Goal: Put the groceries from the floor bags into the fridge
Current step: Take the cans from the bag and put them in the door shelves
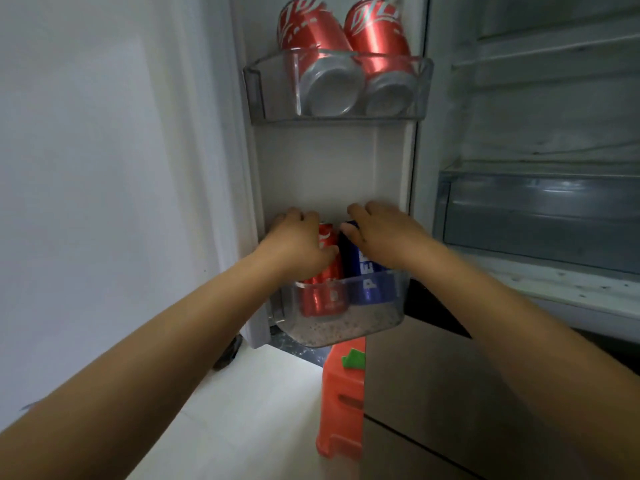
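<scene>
The fridge door stands open in front of me. In its lower clear door bin [367,327] stand a red cola can [323,296] and a blue cola can [369,285], side by side. My left hand [298,244] grips the top of the red can. My right hand [381,233] is curled over the top of the blue can. The upper door bin [254,84] holds two more red cans [311,39], both upright.
The fridge interior at the right shows bare glass shelves [540,53] and a clear crisper drawer [540,213]. Below the door bin an orange plastic stool [341,403] stands on the white floor. A white wall [104,150] fills the left side.
</scene>
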Available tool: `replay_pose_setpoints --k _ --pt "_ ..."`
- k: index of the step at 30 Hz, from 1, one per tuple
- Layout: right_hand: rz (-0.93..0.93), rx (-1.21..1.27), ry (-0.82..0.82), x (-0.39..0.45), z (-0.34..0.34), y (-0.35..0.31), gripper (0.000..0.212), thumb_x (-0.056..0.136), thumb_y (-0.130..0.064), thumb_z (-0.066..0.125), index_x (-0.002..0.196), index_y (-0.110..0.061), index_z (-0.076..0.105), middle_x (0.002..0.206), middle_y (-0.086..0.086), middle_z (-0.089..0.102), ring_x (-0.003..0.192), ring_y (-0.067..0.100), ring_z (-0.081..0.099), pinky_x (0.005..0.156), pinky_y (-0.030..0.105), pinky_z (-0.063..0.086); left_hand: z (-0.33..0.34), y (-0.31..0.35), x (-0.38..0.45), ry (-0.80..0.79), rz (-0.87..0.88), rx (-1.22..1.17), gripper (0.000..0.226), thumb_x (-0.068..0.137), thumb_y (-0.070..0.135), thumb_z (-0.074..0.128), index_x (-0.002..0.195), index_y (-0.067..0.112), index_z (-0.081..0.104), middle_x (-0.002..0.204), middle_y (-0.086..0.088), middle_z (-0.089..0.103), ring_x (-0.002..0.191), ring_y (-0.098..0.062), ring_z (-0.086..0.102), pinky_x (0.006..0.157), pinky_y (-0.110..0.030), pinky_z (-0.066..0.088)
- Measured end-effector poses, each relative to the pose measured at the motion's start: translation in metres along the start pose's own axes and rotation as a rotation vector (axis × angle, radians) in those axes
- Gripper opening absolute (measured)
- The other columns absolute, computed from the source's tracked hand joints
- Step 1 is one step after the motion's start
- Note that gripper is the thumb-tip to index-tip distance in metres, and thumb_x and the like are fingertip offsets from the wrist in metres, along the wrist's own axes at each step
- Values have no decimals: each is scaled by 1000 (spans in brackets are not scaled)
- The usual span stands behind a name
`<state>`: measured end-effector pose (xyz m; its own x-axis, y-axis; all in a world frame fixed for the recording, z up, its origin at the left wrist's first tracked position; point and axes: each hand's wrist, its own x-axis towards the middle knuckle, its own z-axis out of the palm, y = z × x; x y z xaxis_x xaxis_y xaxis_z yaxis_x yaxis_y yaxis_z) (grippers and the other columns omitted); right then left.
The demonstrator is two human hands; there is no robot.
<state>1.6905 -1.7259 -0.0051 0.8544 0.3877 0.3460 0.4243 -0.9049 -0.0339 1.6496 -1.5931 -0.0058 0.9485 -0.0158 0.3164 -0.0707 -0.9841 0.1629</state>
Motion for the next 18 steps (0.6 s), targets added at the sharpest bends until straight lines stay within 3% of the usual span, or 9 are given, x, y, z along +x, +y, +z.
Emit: replay_pose_setpoints --k 5,13,14,16,18 --pt "-59 48 -14 5 12 1 51 101 -36 25 147 -17 19 146 15 32 131 33 34 107 37 31 0 0 -12 21 56 90 60 97 27 45 145 0 21 144 -19 35 132 -33 37 107 -32 31" --pt "-58 246 219 -11 14 8 41 98 -23 40 135 -6 44 131 16 53 118 30 50 91 32 44 -7 4 -31 -11 44 117 40 96 17 41 133 0 40 138 -20 41 126 -33 43 101 -33 36" --pt "-88 258 281 -13 14 8 38 97 -19 41 129 -2 51 126 18 57 114 33 53 89 33 45 -7 5 -36 17 37 111 37 95 18 42 128 1 46 135 -19 44 124 -34 46 98 -34 39" --pt "-235 266 470 -16 16 6 33 88 -11 42 99 7 68 99 24 69 91 38 64 76 35 50 -7 4 -48 146 -10 104 30 93 21 45 113 2 57 122 -17 55 112 -35 54 87 -36 44" --pt "-378 231 589 -22 24 3 33 77 -10 42 75 7 70 75 21 72 68 35 67 65 34 54 -6 -2 -64 271 -67 125 28 92 24 46 105 4 60 112 -13 59 106 -32 56 80 -36 46"
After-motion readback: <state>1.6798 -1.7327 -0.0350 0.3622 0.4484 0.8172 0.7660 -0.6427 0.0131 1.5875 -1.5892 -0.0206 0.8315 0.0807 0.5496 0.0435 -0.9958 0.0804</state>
